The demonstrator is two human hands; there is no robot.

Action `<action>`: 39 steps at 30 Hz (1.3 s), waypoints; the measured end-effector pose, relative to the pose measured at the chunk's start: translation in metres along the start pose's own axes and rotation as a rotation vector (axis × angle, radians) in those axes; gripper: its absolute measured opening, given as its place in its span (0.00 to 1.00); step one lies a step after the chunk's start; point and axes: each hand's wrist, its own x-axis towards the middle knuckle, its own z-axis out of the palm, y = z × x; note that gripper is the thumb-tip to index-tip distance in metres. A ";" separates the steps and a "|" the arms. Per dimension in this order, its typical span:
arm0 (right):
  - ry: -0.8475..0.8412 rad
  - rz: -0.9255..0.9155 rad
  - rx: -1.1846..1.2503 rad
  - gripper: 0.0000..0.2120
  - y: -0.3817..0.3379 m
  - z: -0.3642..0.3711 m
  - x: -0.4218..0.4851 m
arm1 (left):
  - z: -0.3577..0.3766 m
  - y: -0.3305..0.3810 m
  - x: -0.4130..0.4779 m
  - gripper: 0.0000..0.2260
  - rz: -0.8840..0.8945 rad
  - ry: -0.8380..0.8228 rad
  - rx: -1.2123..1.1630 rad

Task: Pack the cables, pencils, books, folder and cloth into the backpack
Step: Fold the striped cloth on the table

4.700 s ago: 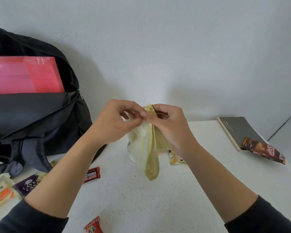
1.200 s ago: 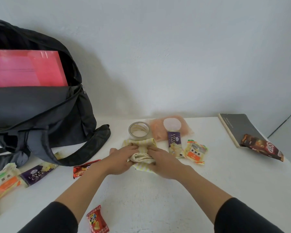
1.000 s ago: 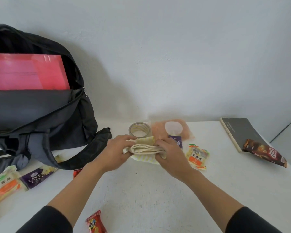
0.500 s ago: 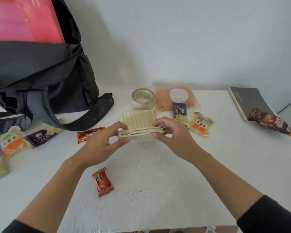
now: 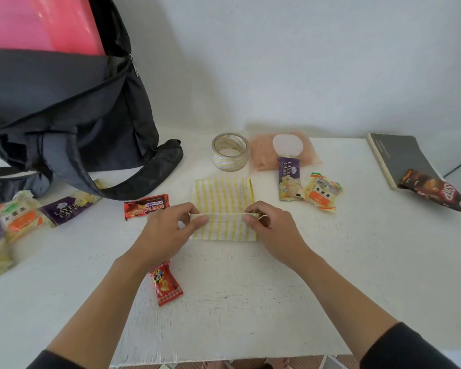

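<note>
**Hands and cloth.** The yellow-striped cloth (image 5: 224,198) lies folded on the counter (image 5: 250,302), directly between the two hands. A raised fold runs across it from side to side. The left hand (image 5: 168,230) pinches the left end of this fold between thumb and forefinger. The right hand (image 5: 272,227) pinches the right end in the same way. The other fingers of both hands are curled.

**Edges and open room.**
- Bare counter lies between the forearms, back to the near edge.
- A red sweet wrapper (image 5: 167,284) lies just beside the left wrist.
- A bar wrapper (image 5: 147,206) lies just beyond the left hand.
- Further beyond and to the left stands the black backpack (image 5: 64,102), open, with a pink folder (image 5: 37,22) upright inside. Its strap (image 5: 144,177) trails on the counter.
- A tape roll (image 5: 230,151) stands just beyond the cloth.
- Snack packets (image 5: 289,179) lie beyond the right hand.
- A dark book (image 5: 399,155) lies well to the right, at the counter edge, with a brown pouch (image 5: 437,193) resting partly on it.
</note>
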 end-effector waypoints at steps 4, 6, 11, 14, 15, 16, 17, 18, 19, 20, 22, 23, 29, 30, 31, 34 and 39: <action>0.040 0.019 -0.024 0.06 -0.001 0.003 0.004 | 0.007 0.002 0.006 0.15 -0.001 0.084 0.075; 0.041 0.010 -0.070 0.06 -0.002 0.006 0.008 | 0.009 0.004 0.008 0.14 -0.018 0.108 0.053; 0.111 -0.081 -0.282 0.07 -0.001 0.010 0.013 | 0.017 0.002 0.004 0.15 0.136 0.214 0.021; 0.171 -0.165 -0.368 0.09 0.000 0.006 0.016 | 0.018 -0.007 0.006 0.12 0.333 0.264 0.076; 0.179 -0.211 -0.366 0.08 0.001 0.005 0.017 | 0.018 -0.011 0.009 0.09 0.405 0.267 0.143; 0.178 -0.264 -0.366 0.07 0.002 0.004 0.019 | 0.017 -0.013 0.012 0.07 0.471 0.251 0.210; 0.172 -0.318 -0.371 0.05 0.004 0.004 0.021 | 0.016 -0.015 0.015 0.06 0.514 0.211 0.254; 0.164 -0.367 -0.382 0.04 0.007 0.005 0.022 | 0.014 -0.016 0.016 0.07 0.530 0.162 0.273; 0.152 -0.408 -0.404 0.02 0.010 0.006 0.022 | 0.013 -0.017 0.017 0.07 0.527 0.130 0.274; 0.134 -0.444 -0.428 0.01 0.014 0.007 0.022 | 0.011 -0.019 0.017 0.07 0.514 0.118 0.266; 0.086 -0.488 -0.463 0.05 0.023 0.004 0.020 | 0.009 -0.024 0.014 0.10 0.458 0.089 0.254; 0.050 -0.499 -0.468 0.08 0.027 0.001 0.018 | 0.007 -0.026 0.011 0.15 0.423 0.047 0.263; -0.165 -0.483 -0.528 0.27 0.032 -0.020 0.012 | 0.002 -0.036 0.006 0.30 0.386 -0.116 0.228; -0.179 -0.488 -0.534 0.27 0.032 -0.021 0.013 | 0.003 -0.037 0.008 0.28 0.406 -0.088 0.216; -0.189 -0.485 -0.530 0.27 0.032 -0.023 0.014 | 0.003 -0.038 0.009 0.27 0.421 -0.065 0.204; -0.209 -0.489 -0.517 0.26 0.034 -0.028 0.017 | 0.003 -0.037 0.015 0.24 0.427 -0.018 0.149; -0.214 -0.472 -0.477 0.22 0.036 -0.031 0.025 | -0.002 -0.033 0.026 0.17 0.409 0.025 0.102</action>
